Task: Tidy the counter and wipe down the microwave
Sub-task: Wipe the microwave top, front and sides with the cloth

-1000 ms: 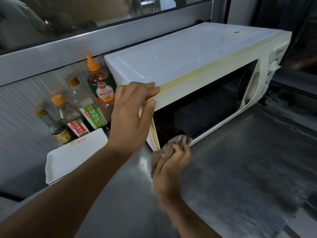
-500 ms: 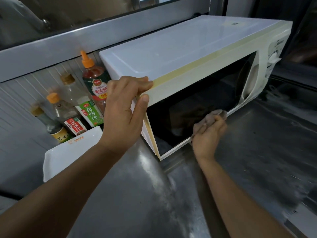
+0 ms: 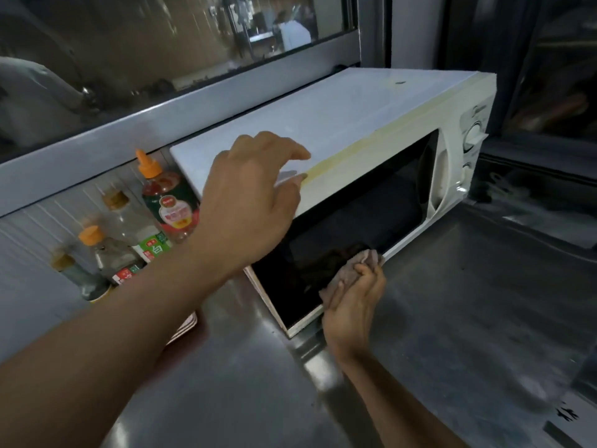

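Wiping the microwave [image 3: 323, 124] door, the right hand [image 3: 353, 305] clamps a cloth [image 3: 361, 263] at 5 o'clock while the left hand [image 3: 252, 202], fingers spread, hovers over the top edge; next, sweep the glass.

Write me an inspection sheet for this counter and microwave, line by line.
Surface: dull steel counter, smeared with pale streaks.
Job's things: white boxy microwave with dark glass door, shut; crumpled greyish-pink cloth pressed at the door's lower edge.
Clutter: four sauce bottles left of the microwave, among them a red bottle with orange nozzle and a green-labelled clear bottle.
Grippers: left hand over the microwave's top front corner, fingers spread; right hand closed on the cloth.
Cables: nothing seen.
Surroundings: glass window with grey metal frame behind.
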